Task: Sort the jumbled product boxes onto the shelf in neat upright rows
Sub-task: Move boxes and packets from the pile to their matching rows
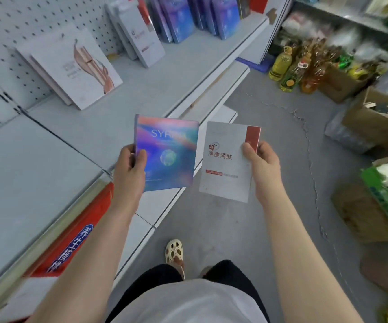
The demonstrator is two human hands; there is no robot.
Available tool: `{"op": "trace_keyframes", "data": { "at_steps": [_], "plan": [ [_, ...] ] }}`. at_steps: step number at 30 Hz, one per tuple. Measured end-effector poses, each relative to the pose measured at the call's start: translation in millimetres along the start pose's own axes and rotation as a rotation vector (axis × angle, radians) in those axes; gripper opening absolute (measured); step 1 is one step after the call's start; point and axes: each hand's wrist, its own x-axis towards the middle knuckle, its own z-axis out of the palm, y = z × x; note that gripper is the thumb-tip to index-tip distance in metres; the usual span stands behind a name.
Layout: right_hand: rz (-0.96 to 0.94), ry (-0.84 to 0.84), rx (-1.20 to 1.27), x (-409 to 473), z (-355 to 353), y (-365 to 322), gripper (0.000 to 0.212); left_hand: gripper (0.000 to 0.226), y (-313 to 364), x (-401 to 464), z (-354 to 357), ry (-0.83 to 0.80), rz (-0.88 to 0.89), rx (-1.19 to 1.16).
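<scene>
1. The left hand (131, 166) grips an iridescent blue-purple box (167, 152) by its left edge, thumb on the printed front and fingers behind. Held this way the box faces up toward the person, so its label can be read and matched to a row.

2. The right hand (261, 164) grasps a white box with a red stripe (228, 159) by its right edge, thumb on the front near the stripe. This front is turned up too, most likely for the same reason.

3. Both boxes hang in the air just off the front edge of the shelf (109, 127), above the floor and touching neither the shelf nor each other. Neither has been sorted yet.

4. Toward the back of the shelf stand three groups. Pale boxes with a pink ribbon design (76, 66) lean against the pegboard (13, 26) on the left. White boxes with a red strip (139, 36) stand in the middle. Blue-purple boxes (188, 17) stand further right.

5. Judging by the fronts, the left hand's box belongs with the blue-purple group and the right hand's with the white, red-stripped one. Carrying one of each lets two rows be served from a single pick-up.

6. The near part of the shelf is bare, so there is room to reach the back rows.

7. The pale boxes tilt and may still need standing upright.
</scene>
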Motion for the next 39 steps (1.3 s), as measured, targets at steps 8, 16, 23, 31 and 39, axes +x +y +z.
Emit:
{"op": "trace_keyframes", "data": {
  "at_steps": [8,16,23,31,39],
  "plan": [
    [-0.012,-0.158,0.003,155.2,48.9,-47.4,0.01,0.017,31.1,117.4,51.9,0.143,-0.007,0.026],
    [-0.121,-0.536,-0.138,338.4,129.6,-100.2,0.005,0.021,39.6,199.8,105.7,0.584,-0.072,-0.058],
    [-0.198,-0.818,-0.198,438.1,215.5,-130.9,0.005,0.022,46.1,214.4,140.7,0.817,-0.119,-0.094],
    [-0.269,-1.008,-0.304,491.0,299.4,-127.3,0.017,0.031,57.5,230.9,155.7,0.902,-0.202,-0.131],
    [-0.354,-1.044,-0.463,518.4,349.6,-124.0,0.031,0.014,55.8,256.9,160.3,0.893,-0.194,-0.15]
  ]
}}
